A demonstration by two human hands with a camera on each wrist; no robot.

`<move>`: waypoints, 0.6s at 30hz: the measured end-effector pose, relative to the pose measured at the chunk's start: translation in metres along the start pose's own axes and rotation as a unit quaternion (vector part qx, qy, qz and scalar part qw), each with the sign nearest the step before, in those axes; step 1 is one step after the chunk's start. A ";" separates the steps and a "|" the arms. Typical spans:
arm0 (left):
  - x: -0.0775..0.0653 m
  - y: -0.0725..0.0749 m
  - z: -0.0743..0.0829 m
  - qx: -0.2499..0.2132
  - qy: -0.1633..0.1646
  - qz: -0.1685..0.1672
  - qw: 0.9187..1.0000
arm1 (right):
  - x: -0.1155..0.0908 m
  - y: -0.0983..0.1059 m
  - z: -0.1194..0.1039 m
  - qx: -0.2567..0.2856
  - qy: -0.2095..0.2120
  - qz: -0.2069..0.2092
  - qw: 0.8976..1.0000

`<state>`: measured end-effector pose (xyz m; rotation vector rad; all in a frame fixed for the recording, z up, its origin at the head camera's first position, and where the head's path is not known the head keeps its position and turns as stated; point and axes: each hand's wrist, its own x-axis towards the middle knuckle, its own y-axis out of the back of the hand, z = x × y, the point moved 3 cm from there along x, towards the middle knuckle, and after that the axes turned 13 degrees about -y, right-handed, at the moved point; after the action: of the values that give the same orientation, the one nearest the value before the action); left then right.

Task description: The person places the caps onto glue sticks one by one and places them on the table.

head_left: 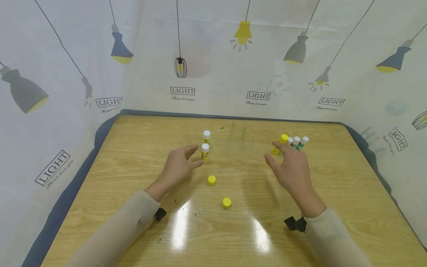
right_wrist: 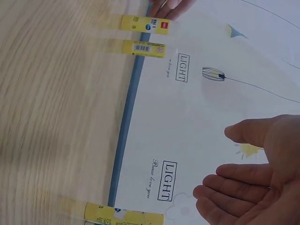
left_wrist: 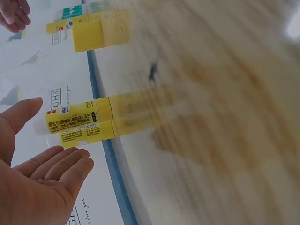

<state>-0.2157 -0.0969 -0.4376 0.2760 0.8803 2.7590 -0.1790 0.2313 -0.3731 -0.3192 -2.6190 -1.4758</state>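
Observation:
My left hand (head_left: 178, 163) is beside two upright yellow glue sticks with white tops, its thumb and fingers apart around the side of the nearer glue stick (head_left: 205, 154). The farther glue stick (head_left: 207, 136) stands right behind it. In the left wrist view, the nearer glue stick (left_wrist: 79, 115) shows in the gap between thumb and fingers. My right hand (head_left: 293, 168) hovers at the right with thumb and fingers spread, holding nothing. Just beyond its fingertips stands a yellow glue stick with a yellow top (head_left: 284, 138), partly hidden by the hand.
Two loose yellow caps lie on the wooden table (head_left: 143, 237): one cap (head_left: 211, 180) near the left hand, another cap (head_left: 227, 203) closer to me. Green tubes with white tops (head_left: 303, 142) stand behind the right hand. A lamp-print curtain (head_left: 213, 40) surrounds the table's back and sides.

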 end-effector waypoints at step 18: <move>0.021 -0.017 -0.013 -0.138 0.039 0.033 0.989 | -0.013 0.005 -0.020 0.071 -0.017 0.004 0.997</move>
<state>-0.2359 -0.0851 -0.4562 0.1502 0.5040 2.9244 -0.1653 0.2152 -0.3618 -0.3433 -2.7277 -1.2830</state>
